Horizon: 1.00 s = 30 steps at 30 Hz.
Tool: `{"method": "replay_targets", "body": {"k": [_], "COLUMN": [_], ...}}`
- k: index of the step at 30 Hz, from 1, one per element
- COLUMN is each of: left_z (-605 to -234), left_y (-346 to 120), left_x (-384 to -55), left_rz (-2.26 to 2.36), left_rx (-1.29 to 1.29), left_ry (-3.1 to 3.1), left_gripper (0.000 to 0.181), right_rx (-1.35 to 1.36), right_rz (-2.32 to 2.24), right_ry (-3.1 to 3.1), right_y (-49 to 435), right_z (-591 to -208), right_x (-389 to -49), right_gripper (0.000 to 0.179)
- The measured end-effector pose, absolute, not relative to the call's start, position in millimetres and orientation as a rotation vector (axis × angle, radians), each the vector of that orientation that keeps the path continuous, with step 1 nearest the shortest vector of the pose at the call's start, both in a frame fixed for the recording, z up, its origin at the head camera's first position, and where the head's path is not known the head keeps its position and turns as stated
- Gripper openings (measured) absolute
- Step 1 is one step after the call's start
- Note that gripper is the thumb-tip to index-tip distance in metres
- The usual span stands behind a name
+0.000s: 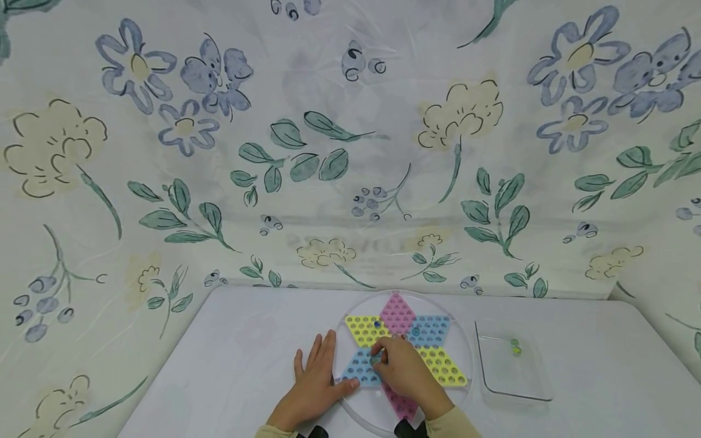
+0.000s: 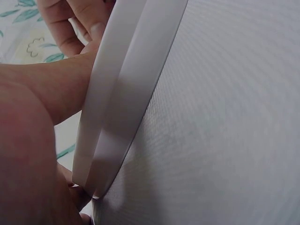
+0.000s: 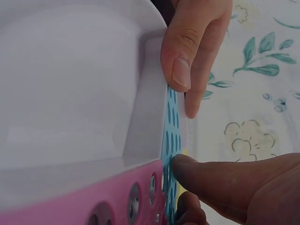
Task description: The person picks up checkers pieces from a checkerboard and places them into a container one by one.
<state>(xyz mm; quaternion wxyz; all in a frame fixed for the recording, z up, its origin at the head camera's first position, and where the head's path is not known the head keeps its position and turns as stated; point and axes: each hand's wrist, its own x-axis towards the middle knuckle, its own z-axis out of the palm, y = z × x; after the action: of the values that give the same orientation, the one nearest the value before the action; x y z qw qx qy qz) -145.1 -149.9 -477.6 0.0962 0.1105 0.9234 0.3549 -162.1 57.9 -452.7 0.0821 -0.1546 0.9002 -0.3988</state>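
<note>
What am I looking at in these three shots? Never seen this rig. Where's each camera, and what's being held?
No robot here: these are a person's bare hands. The wide picture comes from a head camera looking forward and down. The other two come from wrist cameras, so they sit close and look tilted.

On the white table lies a round white board with a pink, yellow and blue star full of holes. To its right is a clear container with small marbles in it. Patterned cloth hangs behind.

The left hand is spread at the board's edge, thumb over the rim. The right hand has its fingertips at a small greenish piece on a blue section; whether it's pinched is too small to tell.
</note>
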Motion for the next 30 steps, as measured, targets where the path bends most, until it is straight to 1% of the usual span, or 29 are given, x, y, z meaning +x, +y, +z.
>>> {"method": "replay_targets", "body": {"k": [13, 30], "left_z": [-478, -477], "left_y": [-150, -150], "left_x": [-145, -146], "left_rz": [1.042, 1.038], "left_rx": [0.329, 0.31], "left_ry": [2.737, 2.732], "left_gripper": [0.106, 0.107], "right_rx": [-0.409, -0.469], "right_rz": [-1.182, -1.226], "right_ry": [2.675, 2.729], "right_y": [59, 69], "right_z": [-452, -442], "right_x": [-161, -153], "right_gripper": [0.013, 0.014]}}
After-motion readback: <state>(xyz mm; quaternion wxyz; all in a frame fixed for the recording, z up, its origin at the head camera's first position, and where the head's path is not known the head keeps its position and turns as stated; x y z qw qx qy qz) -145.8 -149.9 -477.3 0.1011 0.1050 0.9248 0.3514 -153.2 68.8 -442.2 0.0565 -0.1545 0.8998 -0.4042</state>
